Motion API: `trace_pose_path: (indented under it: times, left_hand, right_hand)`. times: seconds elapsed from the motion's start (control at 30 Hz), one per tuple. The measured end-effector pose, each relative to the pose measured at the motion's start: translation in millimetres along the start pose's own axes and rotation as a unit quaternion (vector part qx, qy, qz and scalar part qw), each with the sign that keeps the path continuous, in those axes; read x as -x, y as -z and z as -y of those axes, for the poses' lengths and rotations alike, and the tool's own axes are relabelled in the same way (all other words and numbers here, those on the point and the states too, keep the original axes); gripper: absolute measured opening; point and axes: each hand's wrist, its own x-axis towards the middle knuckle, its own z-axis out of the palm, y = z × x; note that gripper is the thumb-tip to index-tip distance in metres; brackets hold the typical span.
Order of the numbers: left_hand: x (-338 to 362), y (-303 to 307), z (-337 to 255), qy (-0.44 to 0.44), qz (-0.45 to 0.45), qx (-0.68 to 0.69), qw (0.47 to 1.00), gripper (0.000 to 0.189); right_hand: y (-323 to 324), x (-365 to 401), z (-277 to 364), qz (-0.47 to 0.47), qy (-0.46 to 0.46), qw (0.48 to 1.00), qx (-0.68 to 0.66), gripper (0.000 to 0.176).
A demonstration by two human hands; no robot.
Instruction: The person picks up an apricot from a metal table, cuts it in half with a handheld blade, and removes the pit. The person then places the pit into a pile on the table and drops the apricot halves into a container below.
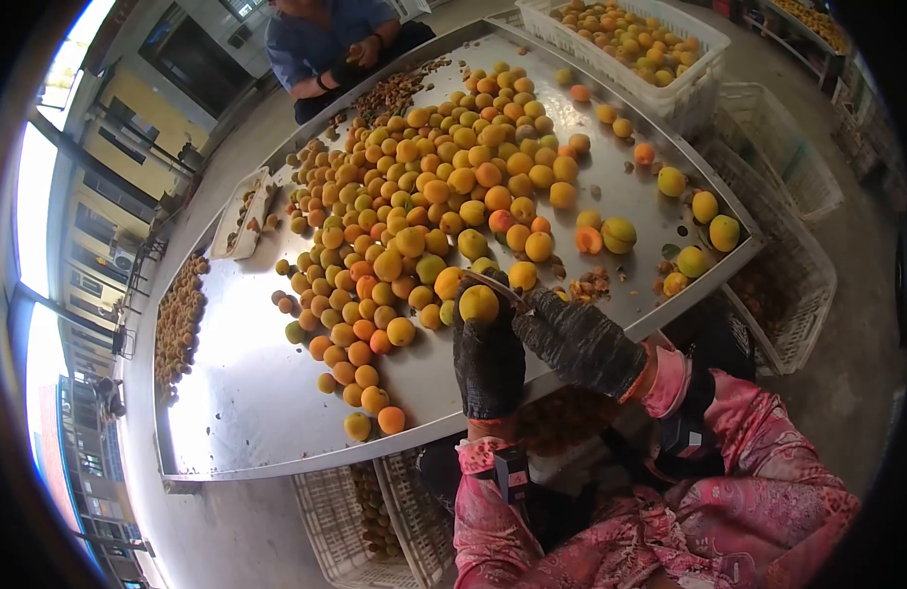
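Observation:
My left hand point(489, 365), in a dark knitted glove, is closed around a yellow apricot point(479, 304) at the near edge of the metal table point(247, 393). My right hand point(583, 342), gloved the same way, grips what looks like a small knife point(495, 286), its thin blade lying against the top of that fruit. Just beyond both hands spreads a large heap of apricots point(409, 240). To the right of the heap lie a cut apricot showing orange flesh point(588, 240) and a little pile of brown pits point(591, 285).
Across the table sits another person point(326, 49) beside more pits point(387, 95). A white tray point(247, 221) stands at the left, near a band of pits point(182, 309). A full crate of apricots point(709, 54) is at the back right; other crates point(807, 285) flank and underlie the table.

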Motion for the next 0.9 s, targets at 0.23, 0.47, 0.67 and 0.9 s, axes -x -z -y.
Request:
trace_pose_path:
  times: [0.23, 0.47, 0.67, 0.9]
  left_hand:
    - [10, 3, 0, 0.122, 0.054, 0.230, 0.964, 0.041]
    - [2, 2, -23, 0.206, -0.056, 0.460, 0.862, 0.045]
    - [9, 4, 2, -0.027, -0.013, -0.071, 0.997, 0.025]
    - [8, 13, -5, 0.039, 0.019, 0.054, 0.998, 0.026]
  right_hand:
    - [-3, -1, -4, 0.027, -0.053, 0.992, -0.113, 0.035]
    - [2, 2, 0, -0.026, 0.010, 0.997, 0.067, 0.034]
    - [13, -3, 10, -0.003, -0.043, 0.999, -0.023, 0.027]
    - [12, -9, 16, 0.083, -0.158, 0.954, -0.242, 0.029]
